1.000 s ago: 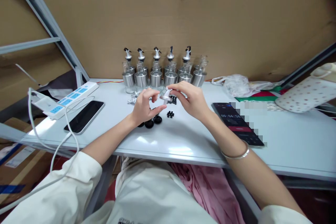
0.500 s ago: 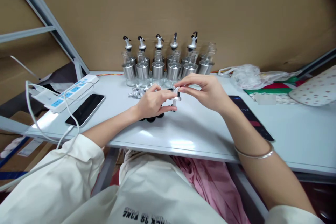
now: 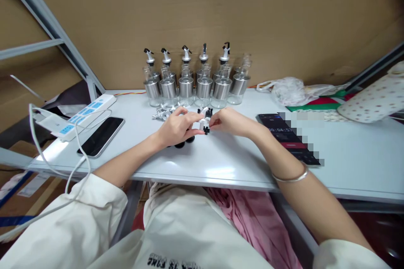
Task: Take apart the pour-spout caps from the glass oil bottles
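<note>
My left hand [image 3: 176, 128] pinches a silver pourer spout [image 3: 203, 124] between thumb and fingers, tilted over the table. Close by on its right, my right hand [image 3: 232, 122] has its fingers bent down and pressed together; whatever they hold is hidden. Small black parts [image 3: 208, 112] lie just beyond the fingertips, and another black cluster [image 3: 206, 130] shows at the spout's lower end. Loose silver spouts [image 3: 162, 113] are heaped behind my left hand. Black round stoppers [image 3: 189, 139] lie under it, partly covered.
Glass bottles with steel sleeves [image 3: 186, 88] stand in two rows at the back; several rear ones carry spouts. A phone [image 3: 101, 136] and power strip [image 3: 85, 115] with cables are left. Another phone [image 3: 284, 138], a plastic bag [image 3: 288, 90] and a dotted white object [image 3: 372, 96] are right.
My right hand has come off the top of the spout and lowered beside it, fingers now curled down. My left hand keeps the spout. The whole view has shifted slightly.
</note>
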{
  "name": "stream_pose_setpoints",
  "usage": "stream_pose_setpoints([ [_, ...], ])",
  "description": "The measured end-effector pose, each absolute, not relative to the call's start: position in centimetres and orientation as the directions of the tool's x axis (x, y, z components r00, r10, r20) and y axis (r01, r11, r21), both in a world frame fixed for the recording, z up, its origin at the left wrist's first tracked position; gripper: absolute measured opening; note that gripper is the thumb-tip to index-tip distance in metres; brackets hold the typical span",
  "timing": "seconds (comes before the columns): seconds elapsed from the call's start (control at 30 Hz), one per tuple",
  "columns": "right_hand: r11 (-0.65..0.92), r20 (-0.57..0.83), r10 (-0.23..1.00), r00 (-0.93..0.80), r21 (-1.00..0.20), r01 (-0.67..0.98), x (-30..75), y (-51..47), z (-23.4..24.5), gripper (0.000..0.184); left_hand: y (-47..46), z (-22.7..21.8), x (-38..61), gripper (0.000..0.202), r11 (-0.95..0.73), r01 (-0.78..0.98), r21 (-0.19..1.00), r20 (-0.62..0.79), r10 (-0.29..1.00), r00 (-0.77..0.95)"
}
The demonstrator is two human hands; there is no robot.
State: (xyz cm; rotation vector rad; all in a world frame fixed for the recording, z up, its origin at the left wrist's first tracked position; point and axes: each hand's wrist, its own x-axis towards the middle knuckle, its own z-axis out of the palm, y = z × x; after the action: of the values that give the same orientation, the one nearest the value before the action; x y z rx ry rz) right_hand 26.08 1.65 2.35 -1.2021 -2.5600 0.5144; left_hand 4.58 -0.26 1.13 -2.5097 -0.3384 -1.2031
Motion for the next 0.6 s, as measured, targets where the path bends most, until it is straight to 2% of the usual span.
stream_pose_setpoints([
  [0.2, 0.591, 0.072, 0.781, -0.621, -0.409, 0.695, 25.61, 1.19, 2.55, 0.008, -0.02, 1.02, 4.33, 0.036, -0.921, 0.354, -0.166, 0.788, 0.092, 0.609],
  [0.4, 0.594, 0.075, 0.784, -0.616, -0.376, 0.711, 25.51, 1.42, 1.97, 0.011, 0.13, 0.89, 4.16, 0.034, -0.923, 0.366, -0.118, 0.798, 0.131, 0.589],
  [0.6, 0.588, 0.092, 0.789, -0.608, -0.398, 0.704, 25.68, 1.12, 2.52, 0.011, 0.17, 0.95, 4.06, 0.034, -0.919, 0.378, -0.117, 0.786, 0.147, 0.600],
])
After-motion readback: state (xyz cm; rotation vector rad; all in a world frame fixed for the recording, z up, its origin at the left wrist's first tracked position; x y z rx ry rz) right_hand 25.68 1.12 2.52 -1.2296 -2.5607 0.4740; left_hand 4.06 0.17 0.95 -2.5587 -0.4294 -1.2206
